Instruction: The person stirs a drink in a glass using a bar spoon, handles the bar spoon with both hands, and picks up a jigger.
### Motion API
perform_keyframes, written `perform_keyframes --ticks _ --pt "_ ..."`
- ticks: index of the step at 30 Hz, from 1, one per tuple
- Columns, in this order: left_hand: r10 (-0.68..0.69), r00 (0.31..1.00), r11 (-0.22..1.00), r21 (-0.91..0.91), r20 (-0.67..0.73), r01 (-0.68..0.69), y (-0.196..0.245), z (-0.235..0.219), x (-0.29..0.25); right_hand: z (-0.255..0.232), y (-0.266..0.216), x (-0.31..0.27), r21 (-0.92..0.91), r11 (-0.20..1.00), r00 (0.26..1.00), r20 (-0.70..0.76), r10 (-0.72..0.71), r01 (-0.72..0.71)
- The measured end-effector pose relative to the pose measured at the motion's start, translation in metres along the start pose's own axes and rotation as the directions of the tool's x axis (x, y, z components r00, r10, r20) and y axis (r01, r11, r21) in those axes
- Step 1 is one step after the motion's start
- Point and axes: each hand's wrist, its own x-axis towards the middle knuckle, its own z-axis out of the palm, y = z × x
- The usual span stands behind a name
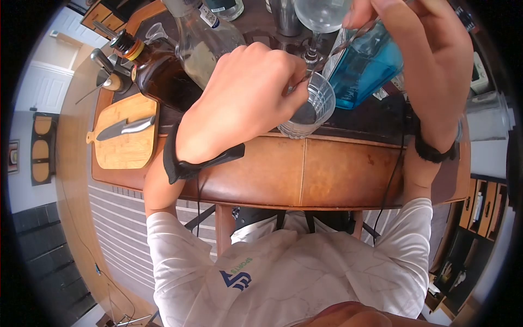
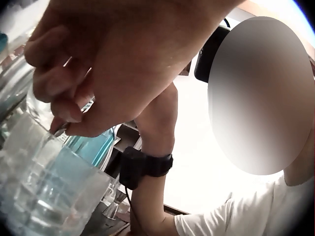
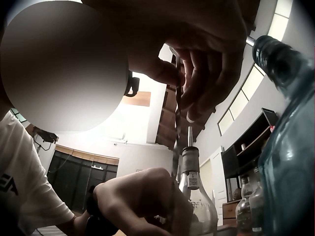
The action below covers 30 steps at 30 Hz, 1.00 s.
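Note:
A twisted-stem bar spoon [image 3: 177, 123] runs slantwise between my two hands. My right hand [image 1: 438, 60] pinches its upper part between thumb and fingers, above the blue bottle [image 1: 357, 73]. With curled fingers my left hand [image 1: 245, 101] grips the spoon lower down, fingertips right at the rim of a clear cut-glass tumbler [image 1: 313, 114]. In the left wrist view a bit of metal shows between those fingertips over the tumbler [image 2: 54, 191]. The left hand hides the spoon's lower end in the head view. Behind the tumbler stands a clear stemmed glass [image 1: 321, 16].
Left of the hands stand a dark brown bottle [image 1: 163, 76] with a pourer and a clear bottle [image 1: 204, 46]. A knife [image 1: 125, 128] lies on a wooden board [image 1: 122, 155] at the left. A metal shaker cup [image 1: 286, 19] is at the back. Padded leather [image 1: 256, 169] edges the table.

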Motion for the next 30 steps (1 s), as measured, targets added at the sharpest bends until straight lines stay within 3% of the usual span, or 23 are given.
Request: perform_keyframes --ticks 3,7,13,15,18,19,23,30 --pt "0.005 0.999 0.999 -0.033 0.05 -0.003 0.001 -0.002 -0.002 0.004 -0.008 0.002 0.012 0.994 0.992 -0.064 0.108 -0.108" --pt "0.022 0.995 0.99 -0.137 0.101 -0.008 0.003 -0.001 -0.003 -0.001 -0.002 0.006 -0.044 0.995 0.995 -0.028 0.092 -0.093" --pt "-0.01 0.971 0.974 -0.218 0.238 0.064 0.01 -0.007 -0.002 0.004 -0.017 0.013 -0.118 0.985 0.976 -0.195 0.1 -0.125" --pt "0.027 0.975 0.967 -0.252 0.221 0.03 0.008 -0.003 -0.002 0.0 -0.006 0.011 0.032 0.999 0.951 -0.307 -0.027 0.039" --pt "0.095 0.974 0.952 -0.305 0.208 -0.028 0.004 0.003 -0.001 -0.011 -0.012 0.011 0.057 0.992 0.932 -0.354 -0.083 0.11" --pt "0.125 0.969 0.945 -0.324 0.212 -0.051 0.004 0.005 -0.001 -0.02 -0.017 0.011 0.191 0.97 0.964 -0.247 -0.098 0.148" --pt "0.116 0.971 0.931 -0.363 0.209 -0.033 0.006 0.007 -0.001 -0.018 -0.02 0.011 0.198 0.969 0.965 -0.243 -0.095 0.145" --pt "0.103 0.983 0.964 -0.258 0.151 -0.062 0.006 0.009 0.0 -0.006 -0.026 0.012 0.216 0.966 0.968 -0.234 -0.088 0.14"
